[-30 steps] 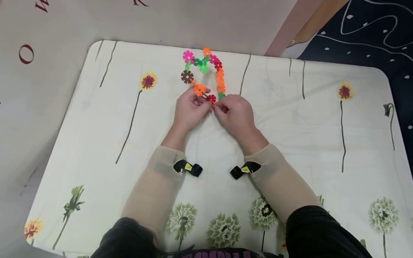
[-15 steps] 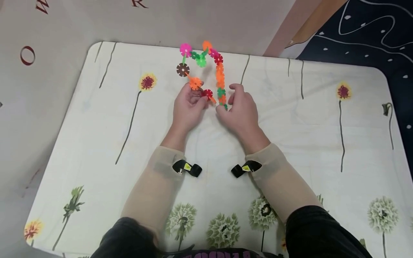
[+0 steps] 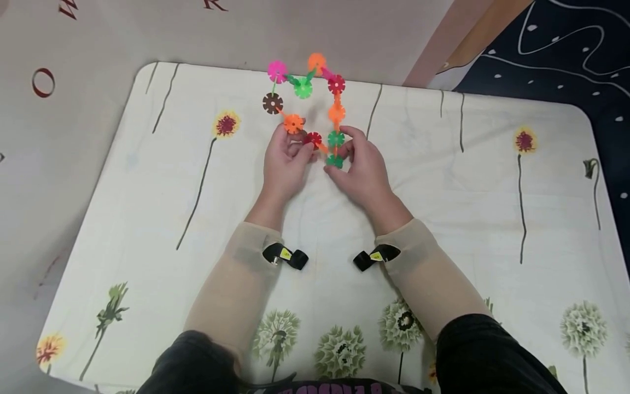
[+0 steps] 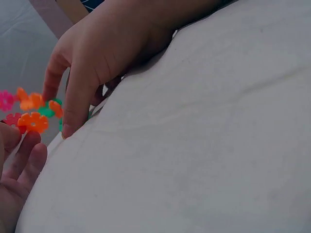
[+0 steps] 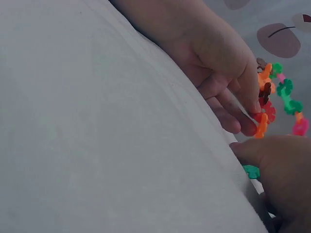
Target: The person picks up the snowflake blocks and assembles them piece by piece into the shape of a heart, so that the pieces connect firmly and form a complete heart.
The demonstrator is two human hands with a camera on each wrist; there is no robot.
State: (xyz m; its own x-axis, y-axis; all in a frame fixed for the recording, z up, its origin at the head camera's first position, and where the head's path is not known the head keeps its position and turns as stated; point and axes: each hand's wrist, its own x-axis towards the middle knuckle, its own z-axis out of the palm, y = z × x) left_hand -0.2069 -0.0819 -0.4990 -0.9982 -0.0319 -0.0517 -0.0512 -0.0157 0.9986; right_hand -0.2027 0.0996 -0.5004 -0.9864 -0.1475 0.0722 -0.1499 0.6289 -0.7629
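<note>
A chain of plastic interlocking snowflake discs [image 3: 337,114] bends round into a loop near the table's far side, its two ends close together. My left hand [image 3: 287,164] pinches a red disc [image 3: 313,140] at one end, thumb on top; a small orange disc [image 4: 33,122] juts out from it in the left wrist view. At the other end, my right hand [image 3: 364,167] holds the chain by a green disc [image 3: 334,161] between thumb and forefinger. Pink, brown, orange and green discs form the far part, which leans away from both hands.
A white flower-print cloth [image 3: 443,219] covers the table under both forearms. Beyond the table's far edge stands a pale wall [image 3: 320,33] with red letters. Small black cameras [image 3: 363,261] on the wrists stick out between the forearms.
The hands were together at the chain's ends and have since moved slightly apart. My right hand has turned its end so the green discs face up. The loop has widened and shifted farther away.
</note>
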